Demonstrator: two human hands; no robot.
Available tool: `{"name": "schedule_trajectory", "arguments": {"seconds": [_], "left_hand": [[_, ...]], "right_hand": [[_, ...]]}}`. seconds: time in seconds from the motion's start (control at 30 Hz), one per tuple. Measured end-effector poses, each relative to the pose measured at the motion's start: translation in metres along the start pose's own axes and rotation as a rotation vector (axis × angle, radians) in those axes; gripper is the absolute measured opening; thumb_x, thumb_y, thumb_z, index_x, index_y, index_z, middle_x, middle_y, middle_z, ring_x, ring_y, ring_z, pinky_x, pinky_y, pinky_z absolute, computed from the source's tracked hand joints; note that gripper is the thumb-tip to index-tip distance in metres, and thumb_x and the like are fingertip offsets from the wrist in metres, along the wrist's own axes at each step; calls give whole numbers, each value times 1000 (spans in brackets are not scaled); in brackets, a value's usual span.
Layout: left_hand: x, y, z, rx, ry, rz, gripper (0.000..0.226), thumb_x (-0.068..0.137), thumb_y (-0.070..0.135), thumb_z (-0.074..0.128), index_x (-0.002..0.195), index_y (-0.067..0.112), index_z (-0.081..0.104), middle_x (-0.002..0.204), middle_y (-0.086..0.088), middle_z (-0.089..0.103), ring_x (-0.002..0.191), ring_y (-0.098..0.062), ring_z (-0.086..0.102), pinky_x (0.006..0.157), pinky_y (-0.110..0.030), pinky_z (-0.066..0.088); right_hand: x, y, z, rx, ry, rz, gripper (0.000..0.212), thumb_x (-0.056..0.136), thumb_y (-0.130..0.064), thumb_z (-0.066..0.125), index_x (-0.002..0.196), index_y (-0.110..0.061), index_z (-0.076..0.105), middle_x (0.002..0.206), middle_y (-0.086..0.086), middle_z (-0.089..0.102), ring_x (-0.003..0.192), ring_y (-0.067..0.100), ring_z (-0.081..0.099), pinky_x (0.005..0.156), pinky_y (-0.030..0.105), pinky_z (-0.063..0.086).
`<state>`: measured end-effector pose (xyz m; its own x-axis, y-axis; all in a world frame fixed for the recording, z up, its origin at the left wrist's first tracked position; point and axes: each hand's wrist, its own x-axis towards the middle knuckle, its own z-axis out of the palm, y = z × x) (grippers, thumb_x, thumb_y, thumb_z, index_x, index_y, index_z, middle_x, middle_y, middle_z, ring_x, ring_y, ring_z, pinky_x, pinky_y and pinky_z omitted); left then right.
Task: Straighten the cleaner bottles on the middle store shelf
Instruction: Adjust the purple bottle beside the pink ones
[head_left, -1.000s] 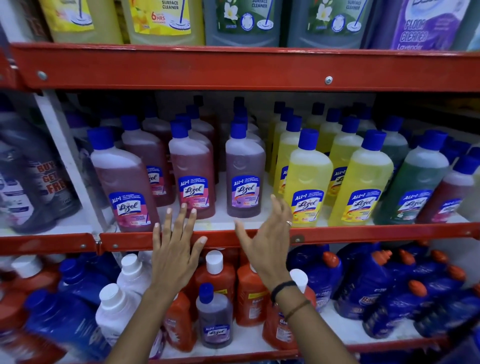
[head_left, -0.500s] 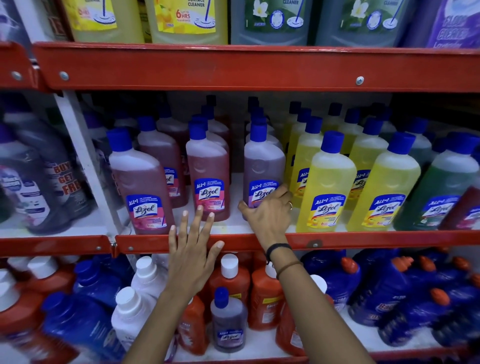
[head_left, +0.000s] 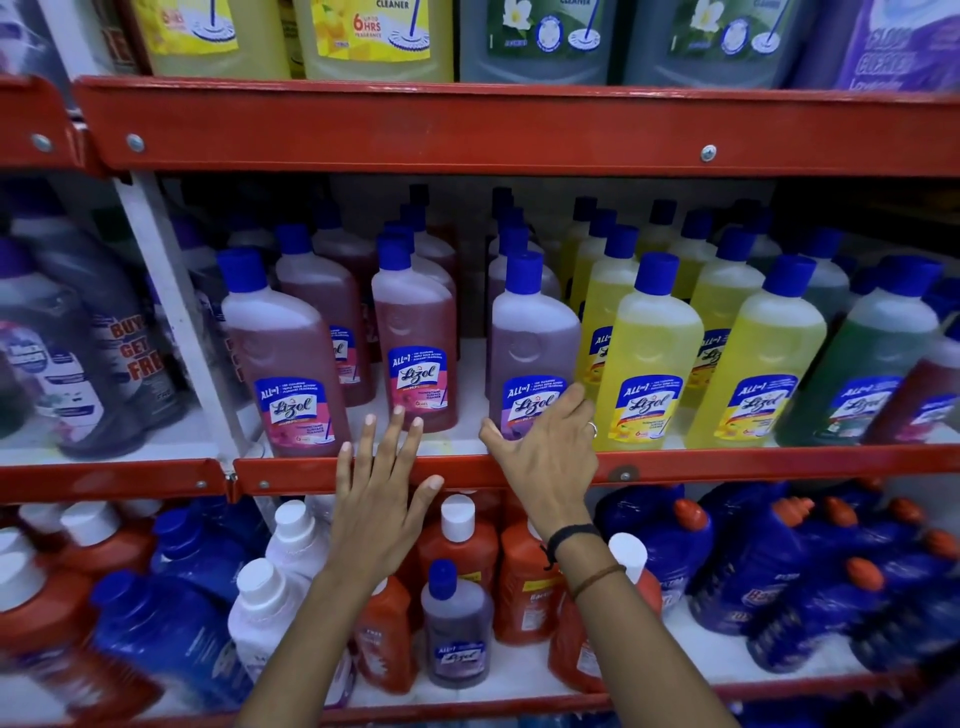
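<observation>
Plastic, liquid-heavy purple Lizol bottle (head_left: 532, 358): your right hand (head_left: 545, 457) cupped its slick base; left hand (head_left: 382, 493) hovered, fingers spread.

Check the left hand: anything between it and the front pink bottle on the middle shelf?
Nothing visible. The left hand is spread open over the red shelf lip, fingertips just short of the pink bottle, with no object between. The right hand is already around the base of the purple bottle beside it.
</observation>
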<state>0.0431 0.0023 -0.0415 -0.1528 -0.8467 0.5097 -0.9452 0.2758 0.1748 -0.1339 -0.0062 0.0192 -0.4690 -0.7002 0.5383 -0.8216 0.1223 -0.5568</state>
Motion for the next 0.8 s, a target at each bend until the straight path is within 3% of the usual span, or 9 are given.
{"name": "schedule_trajectory", "arguments": {"seconds": [0.17, 0.3, 0.4, 0.5, 0.6, 0.7, 0.8], "left_hand": [[-8, -7, -2, -18, -14, 2, 67, 95, 63, 11, 152, 28, 12, 162, 0, 15, 149, -23, 6, 117, -49, 9], [-20, -21, -3, -10, -24, -14, 67, 94, 65, 10, 152, 32, 4, 162, 2, 7, 149, -21, 2, 116, -52, 12], [-28, -32, -4, 12, -10, -25, 66, 95, 64, 11, 152, 33, 1, 162, -2, 8, 149, -23, 6, 116, -51, 12], [-34, -43, -3, 46, 8, -7, 66, 96, 61, 17, 152, 30, 2, 163, 0, -1, 150, -19, -2, 117, -46, 4], [-39, -55, 0, 73, 6, -15, 69, 94, 58, 26, 153, 27, 5, 162, 5, -16, 149, -20, -7, 117, -38, -11], [-40, -63, 3, 90, 6, -4, 69, 94, 57, 26, 153, 27, 6, 162, 3, -17, 147, -29, 7, 117, -37, -10], [-39, -67, 3, 87, 13, 9, 68, 95, 57, 25, 153, 29, 3, 162, 3, -16, 147, -28, 8, 117, -35, -11]], "right_hand": [[-3, 1, -2, 8, -16, 1, 97, 59, -63, 70, 126, -3, 33, 111, 18, 54, 100, 33, 58, 75, 39, 53], [-22, 1, -1, 64, 83, -1, 94, 63, -59, 72, 128, -3, 32, 126, 22, 47, 115, 37, 48, 93, 46, 46], [-52, -8, 0, 293, 197, -208, 72, 75, -48, 66, 126, -7, 34, 130, 15, 35, 121, 29, 37, 103, 38, 37], [-66, -33, 9, 422, 52, -360, 60, 81, -33, 65, 127, -8, 36, 130, 10, 37, 121, 23, 35, 105, 30, 33], [-56, -65, 18, 465, -112, -271, 70, 84, -25, 63, 139, -3, 25, 141, 20, 35, 129, 24, 29, 110, 24, 24], [-33, -90, 33, 388, -187, -158, 88, 81, -29, 66, 143, 2, 11, 146, 24, 26, 134, 35, 28, 112, 39, 28], [-12, -105, 47, 255, -185, -37, 108, 68, -48, 74, 140, 7, 15, 137, 29, 34, 125, 41, 38, 107, 46, 35]]}}
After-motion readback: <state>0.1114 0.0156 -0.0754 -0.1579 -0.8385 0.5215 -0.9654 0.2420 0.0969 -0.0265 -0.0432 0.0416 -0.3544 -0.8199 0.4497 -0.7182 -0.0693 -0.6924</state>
